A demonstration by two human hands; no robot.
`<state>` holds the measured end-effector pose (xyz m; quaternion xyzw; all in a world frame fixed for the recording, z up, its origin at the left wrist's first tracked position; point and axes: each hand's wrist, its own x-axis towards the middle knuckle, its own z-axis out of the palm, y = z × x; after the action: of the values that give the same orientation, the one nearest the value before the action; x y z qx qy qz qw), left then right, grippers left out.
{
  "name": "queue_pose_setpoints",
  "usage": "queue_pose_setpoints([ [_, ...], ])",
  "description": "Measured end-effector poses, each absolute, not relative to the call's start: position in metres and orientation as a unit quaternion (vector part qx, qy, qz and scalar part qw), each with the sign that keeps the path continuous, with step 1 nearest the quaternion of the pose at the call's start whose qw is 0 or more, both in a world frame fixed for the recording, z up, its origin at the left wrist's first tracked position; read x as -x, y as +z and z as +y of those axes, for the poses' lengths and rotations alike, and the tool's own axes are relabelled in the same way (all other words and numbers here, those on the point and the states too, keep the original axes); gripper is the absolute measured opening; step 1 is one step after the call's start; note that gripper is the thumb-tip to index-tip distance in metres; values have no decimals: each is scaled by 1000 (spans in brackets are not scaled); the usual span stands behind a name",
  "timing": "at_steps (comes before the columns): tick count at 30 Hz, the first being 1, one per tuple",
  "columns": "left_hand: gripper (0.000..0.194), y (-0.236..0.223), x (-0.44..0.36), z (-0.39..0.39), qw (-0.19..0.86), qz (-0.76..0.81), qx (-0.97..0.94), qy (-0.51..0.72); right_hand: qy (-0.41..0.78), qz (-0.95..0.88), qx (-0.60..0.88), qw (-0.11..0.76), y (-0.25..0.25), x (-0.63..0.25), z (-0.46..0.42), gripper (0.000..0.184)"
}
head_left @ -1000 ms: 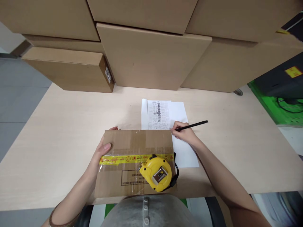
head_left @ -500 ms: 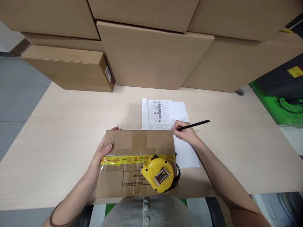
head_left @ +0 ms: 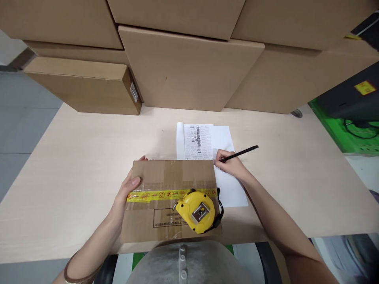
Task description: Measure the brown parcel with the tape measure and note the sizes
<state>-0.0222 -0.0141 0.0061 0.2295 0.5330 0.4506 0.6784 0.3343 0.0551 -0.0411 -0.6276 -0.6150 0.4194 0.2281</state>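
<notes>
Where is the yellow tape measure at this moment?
In the head view, low and just right of centre, the yellow tape measure lies on the taped cardboard box, near its right end, opposite the left hand.

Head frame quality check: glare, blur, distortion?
Head view: small glints on the taped box; head view: fine print on the paper too small and soft to read; head view: strong wide-angle perspective, the table widening toward the camera.

The carton (head_left: 174, 173) is matt cardboard; its yellow strip (head_left: 161, 195), glossy; the tape measure (head_left: 197, 212), plastic.
</notes>
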Motion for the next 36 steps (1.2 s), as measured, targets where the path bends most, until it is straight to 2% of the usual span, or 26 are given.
queue_pose_setpoints([
  [3,72,1,24,-17,682,520,-242,454,384,-617,660,190,-35,-336,51,37],
  [6,74,-3,24,-17,690,514,-252,443,314,-621,706,133,-25,-335,42,50],
  [8,78,-6,25,-15,676,521,-279,440,258,-622,734,87,-20,-331,35,51],
  [12,97,-19,39,-4,546,548,-433,463,181,-617,766,17,-16,-318,28,47],
  [14,92,-29,51,2,467,524,-537,469,163,-616,771,6,-12,-314,28,44],
  [17,65,-42,67,8,362,449,-649,497,141,-621,770,38,1,-313,24,40],
  [19,54,-47,71,11,338,416,-678,504,116,-651,739,130,12,-310,12,46],
  [22,59,-47,68,12,390,396,-682,475,51,-753,600,265,28,-296,-17,54],
  [26,66,-38,57,6,464,392,-653,453,-9,-851,462,251,43,-267,-51,45],
  [29,66,-31,51,0,514,390,-605,466,59,-857,448,249,51,-252,-61,37],
  [36,65,-26,50,0,594,369,-536,474,397,-792,404,227,67,-228,-52,35],
])
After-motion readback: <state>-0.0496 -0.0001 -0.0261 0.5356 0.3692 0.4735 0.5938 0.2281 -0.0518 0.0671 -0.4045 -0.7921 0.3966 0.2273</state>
